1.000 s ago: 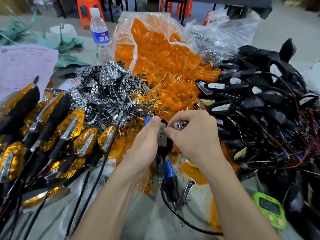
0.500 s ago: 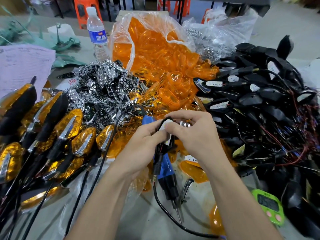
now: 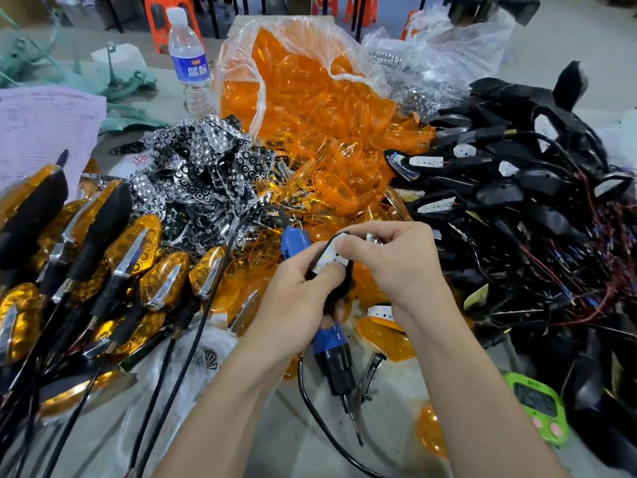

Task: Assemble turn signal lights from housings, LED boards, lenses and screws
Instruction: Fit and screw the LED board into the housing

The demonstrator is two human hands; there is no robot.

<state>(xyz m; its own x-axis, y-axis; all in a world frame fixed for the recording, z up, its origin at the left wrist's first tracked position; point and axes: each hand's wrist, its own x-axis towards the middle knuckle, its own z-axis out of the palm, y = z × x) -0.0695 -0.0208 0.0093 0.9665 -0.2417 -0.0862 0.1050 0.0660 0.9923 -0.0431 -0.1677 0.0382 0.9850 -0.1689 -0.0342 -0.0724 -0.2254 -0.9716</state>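
White LED board (image 3: 329, 259) sits face-up in the black housing (image 3: 345, 282). The left hand (image 3: 296, 298) is wrapped round the housing from the lower left, and its long axis looks to run up-right to down-left. The right hand (image 3: 396, 267) comes in from the right, pinching the board's upper end, so it's nearer for seating it. Something shiny peeks out behind its fingers, can't tell what. The blue electric screwdriver (image 3: 333, 353) lies under both hands, half covered.

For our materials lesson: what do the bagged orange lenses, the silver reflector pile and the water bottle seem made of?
Orange lenses: likely translucent glossy plastic; light shows through. Reflector pile: probably chrome-coated plastic, mirror-bright dimples. Water bottle: clear thin plastic, see-through, white cap.
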